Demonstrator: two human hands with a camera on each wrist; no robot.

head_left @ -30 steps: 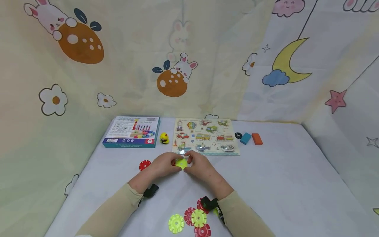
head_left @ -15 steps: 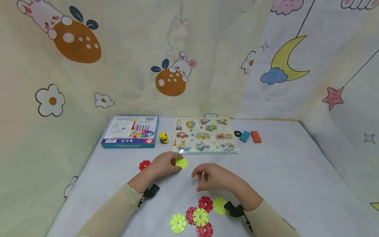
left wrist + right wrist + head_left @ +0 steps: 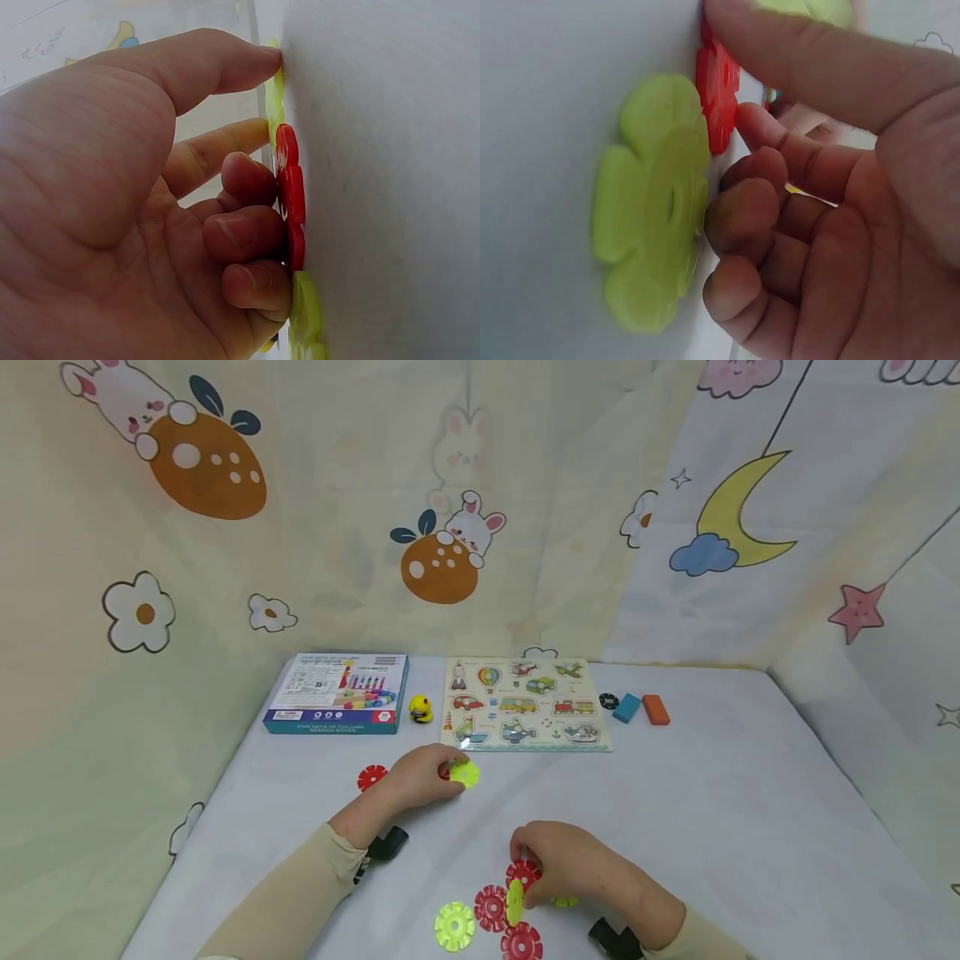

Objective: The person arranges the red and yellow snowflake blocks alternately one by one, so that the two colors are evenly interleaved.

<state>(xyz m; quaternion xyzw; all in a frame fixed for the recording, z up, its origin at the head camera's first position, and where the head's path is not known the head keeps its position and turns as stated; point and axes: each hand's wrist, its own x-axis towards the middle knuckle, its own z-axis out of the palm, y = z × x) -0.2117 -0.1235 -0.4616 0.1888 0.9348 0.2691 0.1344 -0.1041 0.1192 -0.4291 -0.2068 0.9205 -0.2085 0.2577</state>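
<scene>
My left hand [image 3: 423, 775] holds a yellow-green notched building disc [image 3: 466, 773] at its edges between thumb and index finger. A red notched disc [image 3: 294, 199] sits against it under my curled fingers, and another yellow-green disc [image 3: 306, 311] follows in line. Beyond the wrist a red disc [image 3: 371, 777] shows on the white table. My right hand [image 3: 566, 862] pinches a yellow-green disc [image 3: 514, 902] that stands nearly on edge among red discs [image 3: 491, 907]. Below the right palm lies one more yellow-green disc [image 3: 656, 202], mostly hidden in the head view.
A loose yellow-green disc [image 3: 454, 927] and a red disc [image 3: 522, 942] lie at the front. Along the back stand a flat box [image 3: 335, 693], a yellow toy duck [image 3: 421, 709], a picture puzzle board [image 3: 527, 706], a black round piece [image 3: 608, 701], and blue [image 3: 627, 708] and orange blocks [image 3: 656, 710].
My right hand has let go of the disc at the left hand, moved back toward the front pile, and tipped up a yellow-green disc there. The left hand keeps its hold.
</scene>
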